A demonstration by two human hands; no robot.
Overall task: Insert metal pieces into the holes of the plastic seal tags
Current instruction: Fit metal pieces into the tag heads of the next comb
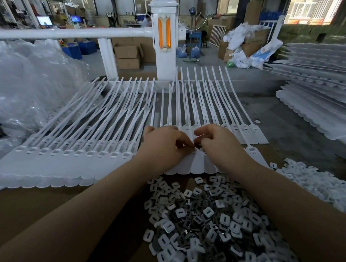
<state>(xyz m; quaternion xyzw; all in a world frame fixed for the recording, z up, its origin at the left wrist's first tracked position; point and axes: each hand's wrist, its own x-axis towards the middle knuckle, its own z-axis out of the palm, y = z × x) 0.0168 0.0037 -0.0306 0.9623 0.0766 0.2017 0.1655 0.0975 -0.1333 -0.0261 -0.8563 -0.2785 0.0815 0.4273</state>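
Your left hand (164,145) and right hand (217,143) meet over the tags (197,163), fingers curled, tips nearly touching at one tag's head. Something small and dark sits between the fingertips there, probably a metal piece, but you cannot tell which hand pinches it or whether both do. The tag being worked lies right under your fingertips; its flat tab runs back toward your wrists.

More tags fan out left of your left hand, their square holes (56,151) showing empty, so judge that side as not yet filled. Another row lies just beyond your right knuckles.

The pieces (210,213) lie heaped under your forearms, toward you from both hands. They look thin, light, stiff and shiny, so expect them to slip and to cling flat to the cardboard (43,209). Take one by its edges with thumb and forefinger, not by the faces.

The tags look light and bendy, with long whippy tails (188,103) running away from your fingers. Hold one down at the thicker head beside the hole, since pressing on the tab alone would likely let it flex.
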